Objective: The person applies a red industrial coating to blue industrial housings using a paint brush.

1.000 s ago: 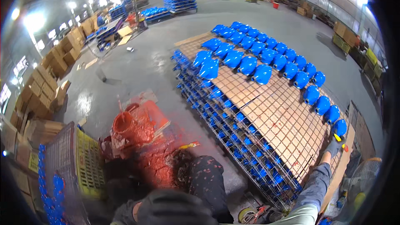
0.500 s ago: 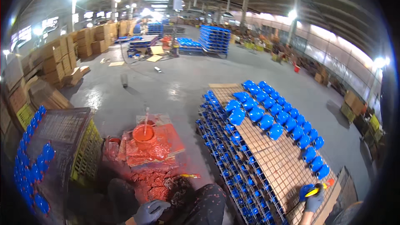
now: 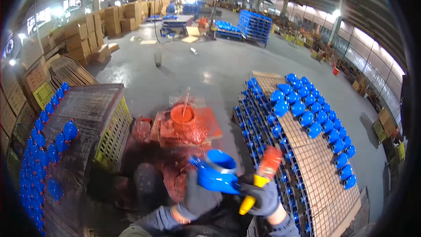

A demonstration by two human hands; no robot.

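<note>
Over gap between tabletop (image 3: 90,140), rack (image 3: 315,162) edges: hands (image 3: 199,197) hold blue part (image 3: 215,182), brush (image 3: 262,180).

Light is given by glaring lamps (image 3: 336,13) and by whitened windows (image 3: 39,21) at left; pale reflections are thrown across the grey floor (image 3: 118,74); the left knee (image 3: 149,182) is sunk in shadow; the left hand (image 3: 199,197) is softened by blur; straight edges are bowed toward the rim, corners blacked out.

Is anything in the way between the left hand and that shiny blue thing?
Nothing visible except its grey glove: the left hand is right up against the blue part. The paintbrush, in the right hand, is off to the right.
</note>
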